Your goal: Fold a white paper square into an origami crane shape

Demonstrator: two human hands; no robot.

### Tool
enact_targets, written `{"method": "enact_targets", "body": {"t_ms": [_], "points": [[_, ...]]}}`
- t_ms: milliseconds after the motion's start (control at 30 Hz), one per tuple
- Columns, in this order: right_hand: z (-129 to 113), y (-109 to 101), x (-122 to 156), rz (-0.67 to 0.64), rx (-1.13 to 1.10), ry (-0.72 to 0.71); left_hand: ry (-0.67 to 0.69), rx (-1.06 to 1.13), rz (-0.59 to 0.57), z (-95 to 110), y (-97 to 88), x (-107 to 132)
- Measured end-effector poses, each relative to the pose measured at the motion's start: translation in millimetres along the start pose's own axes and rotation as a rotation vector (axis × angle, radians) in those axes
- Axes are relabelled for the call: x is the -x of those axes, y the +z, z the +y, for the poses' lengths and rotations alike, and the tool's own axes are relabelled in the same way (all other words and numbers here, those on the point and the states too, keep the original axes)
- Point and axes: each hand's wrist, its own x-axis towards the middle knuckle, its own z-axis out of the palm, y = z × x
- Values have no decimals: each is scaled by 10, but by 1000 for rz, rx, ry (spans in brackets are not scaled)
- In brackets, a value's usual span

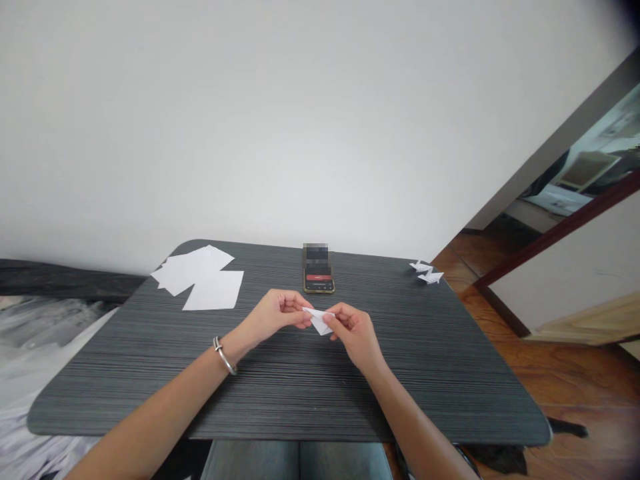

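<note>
White painted wall (250, 120) filling the upper half of the frame, with warm wooden floor (560, 380) at the right edge and rumpled pale bedding (35, 360) at the lower left. Across the lower middle, a dark grey wood-grain surface (440, 360) with rounded corners. Toward its upper left, overlapping loose white paper sheets (197, 280); at its top centre, a smartphone (319, 283) with a blurred screen; toward its upper right, two small folded paper figures (426, 271), just beside each other. Near the frame's centre, the left grip (275, 317) and right grip (353, 333), closing in from either side, with a metal bangle (223, 355) on the left wrist. Pinched between them and held just above the surface, a small folded white paper piece (320, 321), apparently pointed, though the fingers hide part of its shape. Best handling for so small a fold: edges lined up before any pressure, a steady pinch, then one firm thumbnail pass along the crease.
</note>
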Motion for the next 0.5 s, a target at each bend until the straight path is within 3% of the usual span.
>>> {"method": "enact_targets", "body": {"t_ms": [500], "points": [[27,-14,3,48,211,-100,-117,-59,5,14,-8,0]]}}
